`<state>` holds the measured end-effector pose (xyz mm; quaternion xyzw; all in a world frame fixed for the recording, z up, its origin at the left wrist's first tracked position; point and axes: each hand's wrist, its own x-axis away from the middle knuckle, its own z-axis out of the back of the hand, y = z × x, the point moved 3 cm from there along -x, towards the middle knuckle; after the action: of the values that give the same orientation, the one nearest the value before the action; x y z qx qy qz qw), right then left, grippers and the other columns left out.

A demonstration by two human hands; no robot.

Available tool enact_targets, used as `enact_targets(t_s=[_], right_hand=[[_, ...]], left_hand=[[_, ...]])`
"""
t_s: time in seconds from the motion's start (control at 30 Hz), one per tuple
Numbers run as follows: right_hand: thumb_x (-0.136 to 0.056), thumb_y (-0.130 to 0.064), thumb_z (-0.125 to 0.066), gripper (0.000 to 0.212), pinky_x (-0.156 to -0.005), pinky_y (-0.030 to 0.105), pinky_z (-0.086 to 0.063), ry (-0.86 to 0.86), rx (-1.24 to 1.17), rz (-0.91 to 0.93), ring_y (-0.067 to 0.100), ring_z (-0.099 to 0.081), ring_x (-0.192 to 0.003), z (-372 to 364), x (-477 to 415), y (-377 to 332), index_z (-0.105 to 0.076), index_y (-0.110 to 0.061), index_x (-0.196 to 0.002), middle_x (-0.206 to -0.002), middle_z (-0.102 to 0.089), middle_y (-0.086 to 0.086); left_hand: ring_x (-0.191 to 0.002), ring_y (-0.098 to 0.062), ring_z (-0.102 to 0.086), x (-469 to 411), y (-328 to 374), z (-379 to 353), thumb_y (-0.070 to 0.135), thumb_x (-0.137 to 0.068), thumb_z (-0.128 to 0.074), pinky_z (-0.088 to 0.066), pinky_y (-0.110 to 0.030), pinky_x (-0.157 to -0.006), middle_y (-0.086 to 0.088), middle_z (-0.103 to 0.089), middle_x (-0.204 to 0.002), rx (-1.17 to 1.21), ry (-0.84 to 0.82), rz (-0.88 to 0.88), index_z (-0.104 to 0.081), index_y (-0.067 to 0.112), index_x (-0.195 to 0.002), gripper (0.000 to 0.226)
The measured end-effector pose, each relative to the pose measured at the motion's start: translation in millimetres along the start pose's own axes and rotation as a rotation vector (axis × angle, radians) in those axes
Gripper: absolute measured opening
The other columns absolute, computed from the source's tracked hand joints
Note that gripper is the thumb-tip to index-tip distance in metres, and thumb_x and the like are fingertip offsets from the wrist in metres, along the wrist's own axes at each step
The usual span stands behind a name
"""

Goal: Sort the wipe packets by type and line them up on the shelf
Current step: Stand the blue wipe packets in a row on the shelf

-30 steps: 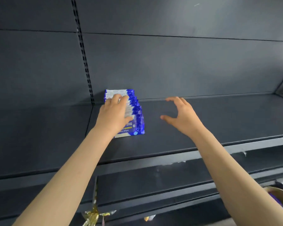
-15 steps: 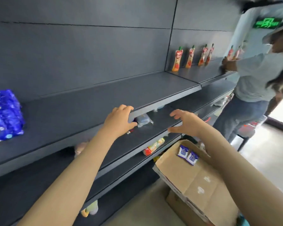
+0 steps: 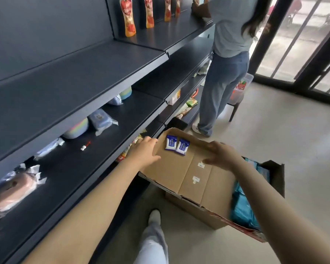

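Dark metal shelf fills the left. Beside it the left hand hangs loose-fingered, gripping nothing, at the cardboard flap. Two blue-and-white wipe packets lie there (side by side), then the right hand, fingers spread, holding nothing.

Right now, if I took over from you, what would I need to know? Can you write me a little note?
Left hand: open, holds nothing, at the left edge of the box flap.
Right hand: open, holds nothing, over the flap.
Two blue wipe packets lie side by side on the flap; teal packs sit inside the box.
Done: no lined-up row is in view.
Left: pick up the two packets and line them up on the shelf.
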<state>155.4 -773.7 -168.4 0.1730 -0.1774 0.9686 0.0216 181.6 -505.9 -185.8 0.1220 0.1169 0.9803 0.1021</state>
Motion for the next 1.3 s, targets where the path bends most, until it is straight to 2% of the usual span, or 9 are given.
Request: enact_targets(t_s=[0.2,0.43,0.6,0.7,0.9,1.03,1.13,1.2,1.3], right_hand=[[-0.083,-0.047,-0.074,0.083,-0.105,0.039,-0.045,-0.004,-0.054,-0.177,0.028,-0.046,-0.132,-29,-99,40,-0.034,-0.018,-0.150,-0.149,-0.044,0.007],[-0.082,-0.049,-0.073,0.066,-0.101,0.040,-0.048,-0.087,-0.247,-0.307,0.022,-0.052,-0.124,-104,-230,77,-0.048,-0.024,-0.137,-0.139,-0.054,0.002],[-0.083,-0.050,-0.071,0.062,-0.101,0.041,-0.047,-0.151,-0.324,-0.390,0.022,-0.052,-0.124,-182,-324,121,-0.050,-0.023,-0.135,-0.135,-0.057,0.002],[-0.085,-0.049,-0.069,0.059,-0.101,0.037,-0.046,-0.164,-0.392,-0.429,0.021,-0.054,-0.123,-235,-379,147,-0.052,-0.020,-0.134,-0.133,-0.058,0.003],[-0.089,-0.046,-0.067,0.058,-0.096,0.037,-0.050,-0.098,-0.718,-0.584,0.021,-0.059,-0.116,-311,-461,167,-0.052,-0.016,-0.137,-0.129,-0.062,0.004],[-0.090,-0.043,-0.068,0.064,-0.097,0.037,-0.050,-0.010,-0.937,-0.699,0.019,-0.061,-0.112,-350,-494,162,-0.047,-0.013,-0.142,-0.126,-0.063,0.004],[-0.087,-0.037,-0.074,0.055,-0.081,0.028,-0.048,0.094,-1.030,-0.779,0.014,-0.061,-0.094,-365,-505,158,-0.052,-0.015,-0.132,-0.104,-0.062,-0.003],[-0.085,-0.030,-0.076,0.044,-0.073,0.026,-0.047,0.151,-1.048,-0.828,0.010,-0.059,-0.083,-372,-510,157,-0.055,-0.015,-0.121,-0.090,-0.058,-0.007],[-0.084,-0.022,-0.077,0.028,-0.075,0.030,-0.051,0.179,-1.096,-0.865,0.016,-0.062,-0.083,-377,-510,157,-0.062,-0.013,-0.106,-0.088,-0.063,0.000]], left_hand=[[-0.133,-0.025,-0.040,-116,-9,-52,0.044,-0.092,-0.062,-0.041,-0.043,-0.104,-0.001,-0.042,-0.147,0.002,-0.188,-0.015,-0.039,0.022,-0.144,0.061],[-0.133,-0.023,-0.043,-246,-40,-137,0.040,-0.093,-0.062,-0.044,-0.042,-0.103,-0.001,-0.042,-0.147,0.099,-0.348,0.078,-0.042,0.023,-0.142,0.056],[-0.120,-0.020,-0.051,-335,-67,-222,0.037,-0.092,-0.065,-0.048,-0.034,-0.090,-0.001,-0.048,-0.139,0.258,-0.341,0.200,-0.050,0.021,-0.134,0.048],[-0.122,-0.022,-0.050,-382,-86,-274,0.038,-0.090,-0.067,-0.044,-0.035,-0.094,-0.004,-0.047,-0.140,0.332,-0.338,0.286,-0.047,0.019,-0.138,0.055],[-0.126,-0.021,-0.050,-451,-115,-346,0.039,-0.089,-0.067,-0.036,-0.028,-0.092,-0.004,-0.047,-0.143,0.561,-0.269,0.498,-0.036,0.015,-0.146,0.069],[-0.114,-0.016,-0.049,-476,-121,-382,0.040,-0.091,-0.066,-0.038,-0.032,-0.092,-0.002,-0.047,-0.140,0.755,-0.247,0.632,-0.033,0.015,-0.147,0.070],[-0.101,-0.015,-0.051,-486,-120,-399,0.033,-0.090,-0.068,-0.037,-0.028,-0.082,-0.004,-0.053,-0.128,0.874,-0.178,0.695,-0.039,0.012,-0.143,0.063],[-0.094,-0.016,-0.055,-490,-120,-407,0.025,-0.090,-0.069,-0.040,-0.027,-0.078,-0.006,-0.058,-0.118,0.881,-0.141,0.707,-0.047,0.010,-0.133,0.050],[-0.092,-0.016,-0.058,-487,-124,-414,0.018,-0.092,-0.066,-0.043,-0.026,-0.074,-0.006,-0.063,-0.112,0.858,-0.144,0.702,-0.057,0.008,-0.119,0.030]])
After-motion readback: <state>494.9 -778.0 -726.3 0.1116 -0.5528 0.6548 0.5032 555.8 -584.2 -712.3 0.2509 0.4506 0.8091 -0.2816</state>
